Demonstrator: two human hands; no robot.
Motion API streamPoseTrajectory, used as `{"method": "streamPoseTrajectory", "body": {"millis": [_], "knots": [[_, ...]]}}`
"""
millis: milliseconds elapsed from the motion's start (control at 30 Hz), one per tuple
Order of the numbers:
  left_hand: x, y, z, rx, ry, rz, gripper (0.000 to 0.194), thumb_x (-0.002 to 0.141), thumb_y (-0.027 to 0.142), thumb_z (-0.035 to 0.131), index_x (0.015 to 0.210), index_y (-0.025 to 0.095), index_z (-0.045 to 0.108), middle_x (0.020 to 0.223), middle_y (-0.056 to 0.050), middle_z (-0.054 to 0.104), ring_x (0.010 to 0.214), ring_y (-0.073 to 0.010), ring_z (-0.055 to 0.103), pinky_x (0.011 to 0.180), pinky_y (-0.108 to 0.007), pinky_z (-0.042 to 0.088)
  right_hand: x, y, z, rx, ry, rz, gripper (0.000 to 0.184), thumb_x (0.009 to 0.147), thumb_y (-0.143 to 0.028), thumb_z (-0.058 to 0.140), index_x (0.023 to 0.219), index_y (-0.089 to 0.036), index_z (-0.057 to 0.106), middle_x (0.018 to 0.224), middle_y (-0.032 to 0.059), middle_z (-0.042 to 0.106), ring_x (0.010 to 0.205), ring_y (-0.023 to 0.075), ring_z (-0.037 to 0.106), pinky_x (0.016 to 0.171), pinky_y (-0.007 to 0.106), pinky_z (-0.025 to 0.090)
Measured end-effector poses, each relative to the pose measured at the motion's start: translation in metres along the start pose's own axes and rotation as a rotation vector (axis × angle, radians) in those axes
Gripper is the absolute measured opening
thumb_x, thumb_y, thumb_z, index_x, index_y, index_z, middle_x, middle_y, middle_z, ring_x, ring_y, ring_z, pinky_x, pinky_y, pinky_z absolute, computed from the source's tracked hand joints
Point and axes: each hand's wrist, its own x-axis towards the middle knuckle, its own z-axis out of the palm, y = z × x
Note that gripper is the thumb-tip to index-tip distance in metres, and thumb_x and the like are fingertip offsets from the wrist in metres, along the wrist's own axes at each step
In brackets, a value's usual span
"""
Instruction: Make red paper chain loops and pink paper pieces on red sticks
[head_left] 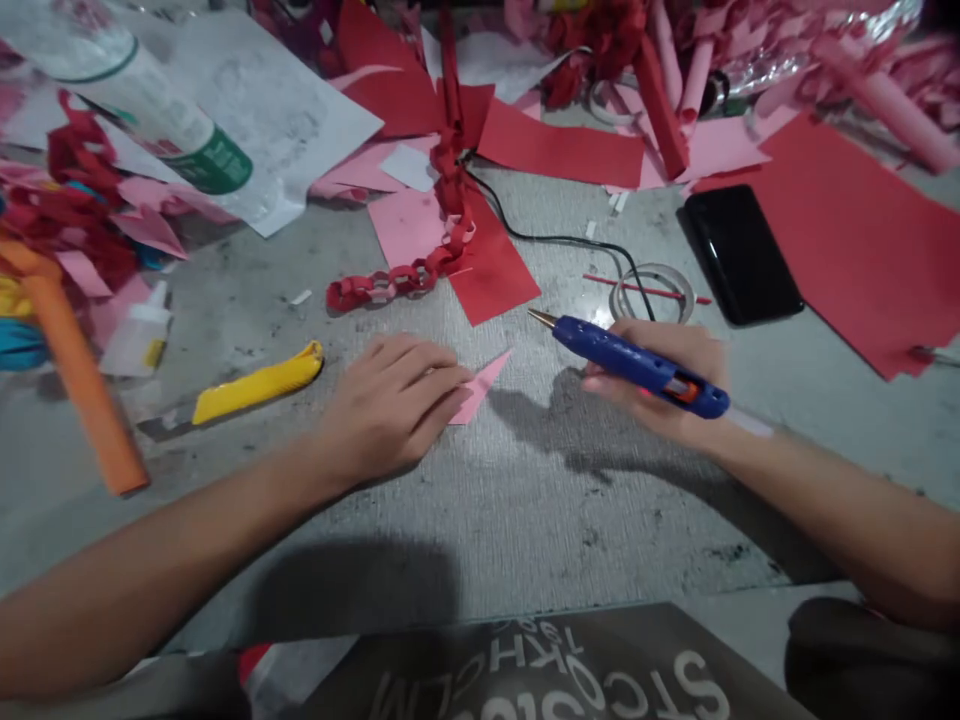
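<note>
A blue hot glue gun (615, 355) is gripped in my right hand (667, 385), its metal nozzle pointing left, above the table. A glue stick shows at its rear end. On the table, my left hand (397, 410) has its fingers together over a small folded pink paper piece (480, 390), whose pointed tip sticks out to the right; the rest is hidden under the fingers. Beyond the left hand lies a red and pink paper chain (397, 280), running back across a red paper sheet (495, 265).
A yellow-handled cutter (259, 383) and an orange paper strip (82, 370) lie left, near a white-green can (172, 110). A tape roll (652, 292), black phone (742, 255) and red sheets (862, 240) are right. The black cord (555, 238) crosses behind. Paper scraps crowd the back.
</note>
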Motion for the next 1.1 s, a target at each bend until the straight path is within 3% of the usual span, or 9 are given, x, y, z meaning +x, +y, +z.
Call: {"method": "streamPoseTrajectory", "body": {"millis": [133,267,333,500,667,800,933,1100], "knots": [[0.001,-0.001,-0.001,-0.121,0.098,-0.065,0.01,0.102,0.024,0.067,0.109,0.024,0.074,0.101,-0.005,0.079,0.093,-0.0225,0.071,0.084,-0.041,0.054,-0.003,-0.003,0.0,0.137,-0.042,0.023,0.019,0.087,-0.035,0.09,0.084,-0.027,0.074,0.082,-0.0005,0.075,0.07,0.0185,0.07,0.06,0.034,0.049],[0.006,0.007,-0.008,-0.346,0.13,-0.247,0.006,0.106,0.026,0.066,0.106,0.026,0.072,0.099,-0.003,0.077,0.092,-0.0193,0.071,0.083,-0.038,0.056,-0.005,-0.007,0.001,0.276,-0.06,0.095,0.013,0.086,-0.024,0.088,0.083,-0.028,0.075,0.083,0.0009,0.075,0.073,0.0217,0.072,0.066,0.038,0.058],[0.007,0.009,-0.009,-0.397,0.126,-0.268,0.007,0.106,0.028,0.065,0.105,0.027,0.072,0.097,-0.002,0.077,0.091,-0.0188,0.07,0.082,-0.038,0.056,-0.006,-0.006,0.001,0.3,-0.073,0.123,0.011,0.088,-0.025,0.085,0.084,-0.028,0.076,0.084,0.0012,0.075,0.073,0.0225,0.071,0.065,0.04,0.059],[0.002,0.01,-0.005,-0.284,0.12,-0.144,0.009,0.106,0.027,0.062,0.106,0.027,0.072,0.1,-0.003,0.078,0.09,-0.021,0.069,0.082,-0.041,0.054,-0.007,-0.001,-0.002,0.334,-0.102,0.164,0.009,0.089,-0.035,0.084,0.087,-0.031,0.076,0.081,0.0016,0.073,0.074,0.0254,0.071,0.065,0.043,0.061],[-0.002,0.008,0.001,-0.184,0.115,-0.024,0.008,0.104,0.021,0.064,0.105,0.021,0.072,0.101,-0.004,0.078,0.093,-0.0223,0.071,0.08,-0.041,0.051,-0.004,-0.004,-0.002,0.321,-0.122,0.177,0.012,0.086,-0.032,0.088,0.084,-0.029,0.076,0.085,0.0027,0.075,0.077,0.0246,0.072,0.069,0.042,0.063],[-0.005,0.008,-0.002,-0.081,0.052,0.012,0.02,0.099,0.012,0.058,0.111,0.021,0.071,0.113,-0.005,0.08,0.103,-0.0268,0.073,0.084,-0.045,0.05,-0.001,-0.001,-0.001,0.343,-0.142,0.229,0.023,0.078,-0.025,0.095,0.094,-0.03,0.079,0.094,0.0015,0.077,0.081,0.0223,0.073,0.068,0.036,0.061],[-0.006,0.003,-0.008,-0.078,-0.03,0.014,0.028,0.093,0.012,0.057,0.117,0.02,0.07,0.125,-0.007,0.08,0.111,-0.0296,0.073,0.091,-0.048,0.051,0.0,0.006,-0.004,0.343,-0.197,0.247,0.031,0.08,-0.027,0.094,0.108,-0.032,0.081,0.106,0.0013,0.078,0.08,0.0183,0.071,0.067,0.032,0.059],[-0.002,-0.001,-0.009,-0.03,-0.209,0.079,0.037,0.104,0.026,0.052,0.138,0.018,0.065,0.134,-0.012,0.074,0.118,-0.0329,0.07,0.096,-0.051,0.05,0.003,0.002,-0.003,0.154,-0.107,0.172,0.024,0.09,-0.026,0.087,0.113,-0.031,0.082,0.11,0.0012,0.08,0.091,0.0191,0.076,0.084,0.034,0.061]]}}
